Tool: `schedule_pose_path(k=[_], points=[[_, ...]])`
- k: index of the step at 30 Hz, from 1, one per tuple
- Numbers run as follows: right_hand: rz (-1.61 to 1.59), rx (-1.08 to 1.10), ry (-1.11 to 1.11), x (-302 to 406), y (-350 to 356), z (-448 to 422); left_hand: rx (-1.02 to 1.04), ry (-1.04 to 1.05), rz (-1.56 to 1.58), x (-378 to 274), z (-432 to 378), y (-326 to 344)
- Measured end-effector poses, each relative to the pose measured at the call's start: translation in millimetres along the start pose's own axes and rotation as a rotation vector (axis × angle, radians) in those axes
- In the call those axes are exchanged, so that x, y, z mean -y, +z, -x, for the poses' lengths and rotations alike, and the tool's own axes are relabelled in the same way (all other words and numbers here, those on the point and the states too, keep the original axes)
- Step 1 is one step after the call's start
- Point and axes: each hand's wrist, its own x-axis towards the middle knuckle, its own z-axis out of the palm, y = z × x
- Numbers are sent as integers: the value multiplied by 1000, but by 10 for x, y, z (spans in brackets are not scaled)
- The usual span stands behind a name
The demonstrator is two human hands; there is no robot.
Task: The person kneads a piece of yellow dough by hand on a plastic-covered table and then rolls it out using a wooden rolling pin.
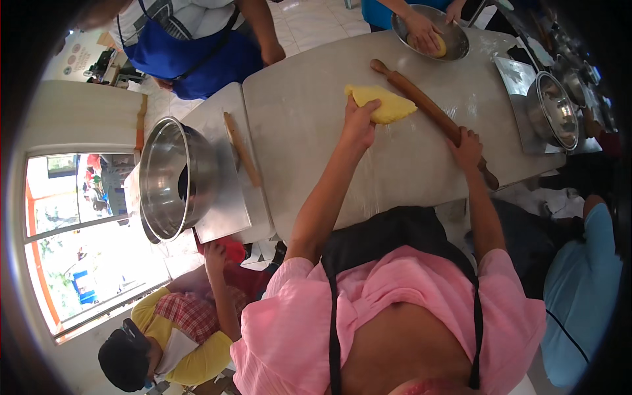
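My left hand (pixel 361 121) grips one end of a flattened piece of yellow dough (pixel 387 104), thumb on top, held over the table. My right hand (pixel 466 149) is closed around the near part of a long wooden rolling pin (pixel 419 101). The pin lies slantwise across the table, its far handle pointing away from me to the left. The dough's right tip comes close to the pin's barrel; whether they touch I cannot tell.
A pale table (pixel 306 148) spans the front. Across it, another person's hands work dough in a metal bowl (pixel 432 32). At left stand a large steel bowl (pixel 170 180) and a second wooden rolling pin (pixel 242 148). Another steel bowl (pixel 553 111) sits on metal trays at right. People stand around.
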Motion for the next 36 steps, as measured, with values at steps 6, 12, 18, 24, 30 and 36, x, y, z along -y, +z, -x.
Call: schedule_pose_path(k=[6, 12, 18, 24, 30, 36], points=[[-4, -21, 11, 48, 2, 38, 19, -10, 81, 496, 619, -473], [-53, -39, -8, 115, -6, 62, -197, -383, -296, 1074, 1129, -1413], [-315, 80, -18, 409, -147, 190, -357, 190, -969, 825, 1082, -1493], [-527, 53, -257, 1027, -473, 116, -223, 865, -1367, 159, 522, -1103], [-475, 125, -426, 1344, -468, -24, -186, 1069, -1471, -2, -204, -1132], [-464, 70, -529, 1326, -375, -160, -229, 775, -1745, 269, -356, -1256]])
